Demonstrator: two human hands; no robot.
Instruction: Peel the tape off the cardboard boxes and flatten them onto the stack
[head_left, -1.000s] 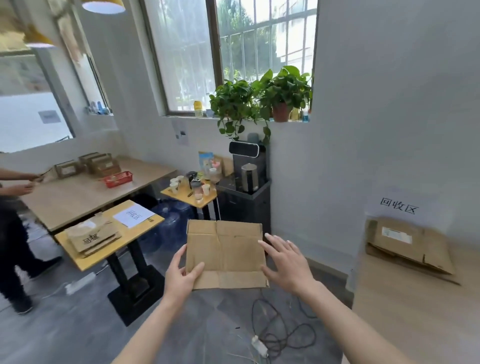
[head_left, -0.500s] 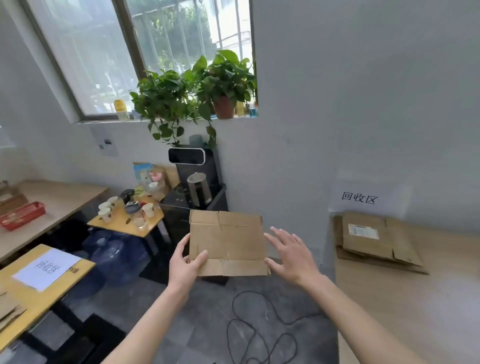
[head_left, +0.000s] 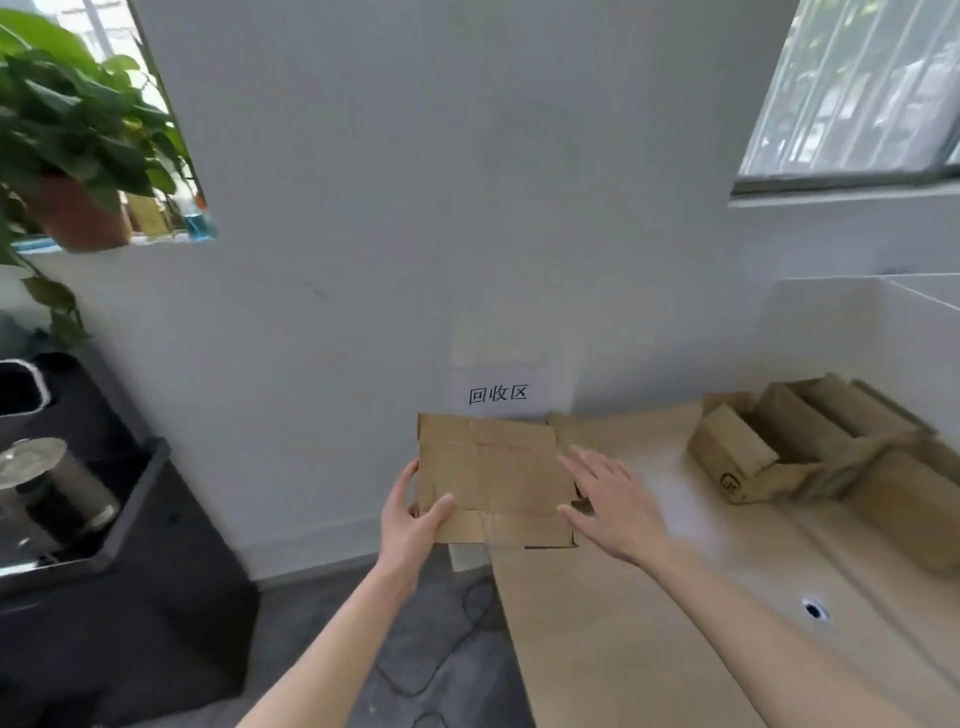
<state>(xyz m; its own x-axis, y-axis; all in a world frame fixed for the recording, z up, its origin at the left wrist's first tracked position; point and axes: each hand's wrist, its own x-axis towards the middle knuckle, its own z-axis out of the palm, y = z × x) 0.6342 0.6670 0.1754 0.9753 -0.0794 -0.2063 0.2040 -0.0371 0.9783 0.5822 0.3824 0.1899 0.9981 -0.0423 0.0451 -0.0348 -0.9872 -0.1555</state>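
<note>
With only the left hand (head_left: 413, 525) pinching the box (head_left: 493, 478) and the right hand (head_left: 613, 501) spread wide, it could slip off the table (head_left: 623, 623) edge.

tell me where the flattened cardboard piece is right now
In the head view's centre, the flattened cardboard piece is gripped by the left hand, just below the wall sign.

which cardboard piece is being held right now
The flattened cardboard below the wall sign, gripped by the left hand; the cardboard boxes lie untouched on the table.
</note>
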